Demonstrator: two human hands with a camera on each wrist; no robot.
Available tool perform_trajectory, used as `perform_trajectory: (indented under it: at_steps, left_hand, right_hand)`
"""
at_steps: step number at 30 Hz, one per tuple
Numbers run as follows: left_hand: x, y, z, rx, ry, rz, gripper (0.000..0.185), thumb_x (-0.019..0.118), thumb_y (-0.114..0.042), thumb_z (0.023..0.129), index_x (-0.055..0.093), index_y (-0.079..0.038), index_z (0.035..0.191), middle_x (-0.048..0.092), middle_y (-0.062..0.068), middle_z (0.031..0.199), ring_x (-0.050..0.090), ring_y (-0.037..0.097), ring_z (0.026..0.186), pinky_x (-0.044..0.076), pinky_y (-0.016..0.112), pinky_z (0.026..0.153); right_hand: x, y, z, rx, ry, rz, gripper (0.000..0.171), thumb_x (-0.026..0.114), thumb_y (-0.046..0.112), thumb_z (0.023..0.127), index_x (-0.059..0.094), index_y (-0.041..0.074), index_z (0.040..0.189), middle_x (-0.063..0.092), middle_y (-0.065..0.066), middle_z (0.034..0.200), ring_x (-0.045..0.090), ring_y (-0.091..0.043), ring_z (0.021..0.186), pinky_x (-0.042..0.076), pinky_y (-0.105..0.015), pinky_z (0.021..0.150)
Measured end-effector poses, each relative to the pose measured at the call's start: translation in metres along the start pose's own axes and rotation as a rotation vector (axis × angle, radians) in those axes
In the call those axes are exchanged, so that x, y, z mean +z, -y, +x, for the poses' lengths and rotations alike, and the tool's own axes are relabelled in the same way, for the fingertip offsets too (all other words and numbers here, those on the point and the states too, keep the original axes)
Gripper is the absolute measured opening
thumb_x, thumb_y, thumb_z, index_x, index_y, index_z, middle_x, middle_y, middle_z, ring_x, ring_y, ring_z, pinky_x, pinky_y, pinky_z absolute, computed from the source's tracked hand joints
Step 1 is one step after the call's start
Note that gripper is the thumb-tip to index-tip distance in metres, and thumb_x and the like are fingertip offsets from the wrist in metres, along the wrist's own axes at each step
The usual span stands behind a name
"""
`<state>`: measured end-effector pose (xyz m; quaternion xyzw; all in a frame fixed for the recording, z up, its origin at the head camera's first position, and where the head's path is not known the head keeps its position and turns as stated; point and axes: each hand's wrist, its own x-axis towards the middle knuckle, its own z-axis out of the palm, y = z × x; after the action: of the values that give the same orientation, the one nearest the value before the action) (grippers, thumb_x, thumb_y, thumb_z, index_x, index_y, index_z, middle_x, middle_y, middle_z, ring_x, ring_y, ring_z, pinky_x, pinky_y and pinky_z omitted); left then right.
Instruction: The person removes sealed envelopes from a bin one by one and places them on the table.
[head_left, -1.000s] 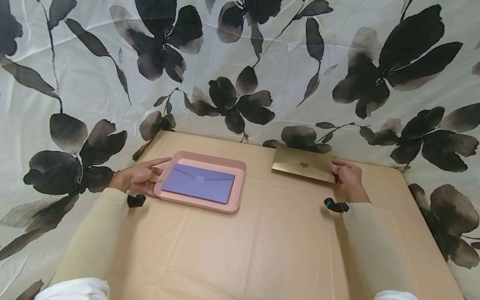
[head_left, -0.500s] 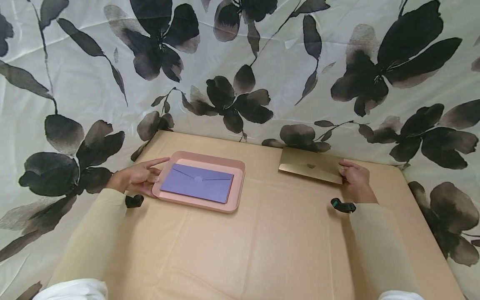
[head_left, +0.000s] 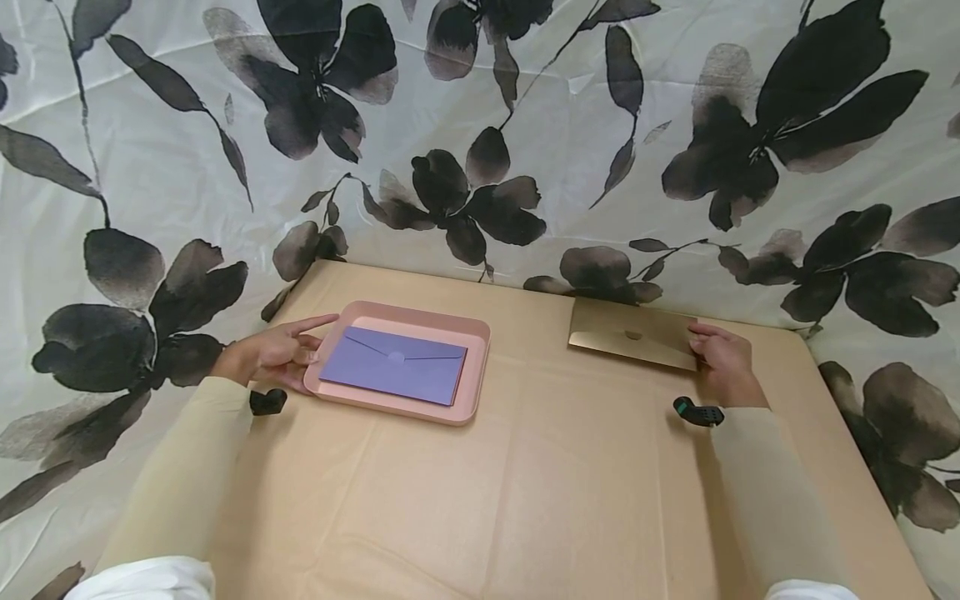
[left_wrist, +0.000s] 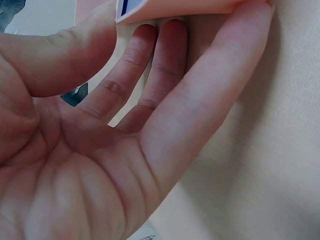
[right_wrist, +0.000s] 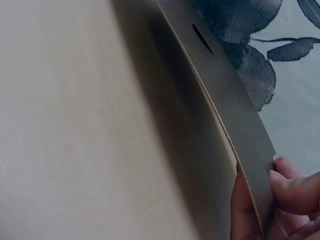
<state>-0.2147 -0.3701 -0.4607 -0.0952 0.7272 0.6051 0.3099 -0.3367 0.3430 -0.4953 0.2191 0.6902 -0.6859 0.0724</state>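
Observation:
A pink tray (head_left: 420, 411) lies on the table toward the left, and a purple envelope (head_left: 393, 367) rests in it with a thin reddish edge showing beneath. My left hand (head_left: 273, 354) is at the tray's left end, its fingers spread and their tips touching the outside of the rim; the left wrist view shows the palm and fingertips against the tray edge. On the right, my right hand (head_left: 723, 358) pinches a gold envelope (head_left: 630, 332) by its right end, thumb on one face and fingers on the other. The right wrist view shows its slightly bowed edge.
A tan cover lies over the table (head_left: 510, 500). White curtain fabric (head_left: 585, 150) with dark flowers hangs behind the table's far edge and along both sides. The gold envelope's far edge is near that fabric.
My right hand has moved a little to the right, carrying the gold envelope along. My left hand and the tray stay in place.

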Motion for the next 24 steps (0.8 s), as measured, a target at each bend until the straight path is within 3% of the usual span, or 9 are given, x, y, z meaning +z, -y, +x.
perform_trajectory:
  at_steps: [10, 18, 24]
  left_hand:
    - [0.001, 0.0, 0.0, 0.01, 0.01, 0.024, 0.089, 0.05, 0.004, 0.102, 0.002, -0.031, 0.168, 0.018, 0.031, 0.167, 0.068, 0.029, 0.112, 0.059, 0.064, 0.089]
    - [0.0, 0.001, -0.001, 0.013, 0.003, 0.024, 0.091, 0.052, 0.005, 0.101, 0.003, -0.032, 0.168, 0.017, 0.032, 0.167, 0.067, 0.029, 0.114, 0.059, 0.065, 0.089]
    - [0.001, 0.001, -0.003, 0.009, 0.006, -0.006, 0.092, 0.052, 0.006, 0.101, 0.003, -0.033, 0.168, 0.016, 0.031, 0.167, 0.067, 0.03, 0.114, 0.058, 0.068, 0.09]
  right_hand:
    - [-0.013, 0.0, 0.003, -0.046, 0.01, -0.045, 0.035, 0.059, 0.0, 0.101, 0.08, 0.027, 0.107, 0.069, 0.019, 0.077, 0.055, -0.003, 0.079, 0.046, -0.019, 0.066]
    - [-0.024, 0.001, 0.007, -0.025, 0.017, -0.087, 0.036, 0.059, 0.003, 0.102, 0.08, 0.032, 0.109, 0.068, 0.022, 0.079, 0.053, -0.003, 0.085, 0.045, -0.02, 0.07]
    - [-0.031, -0.001, 0.01, -0.012, 0.041, -0.092, 0.035, 0.06, 0.005, 0.102, 0.078, 0.029, 0.119, 0.068, 0.022, 0.084, 0.053, -0.004, 0.087, 0.046, -0.021, 0.071]
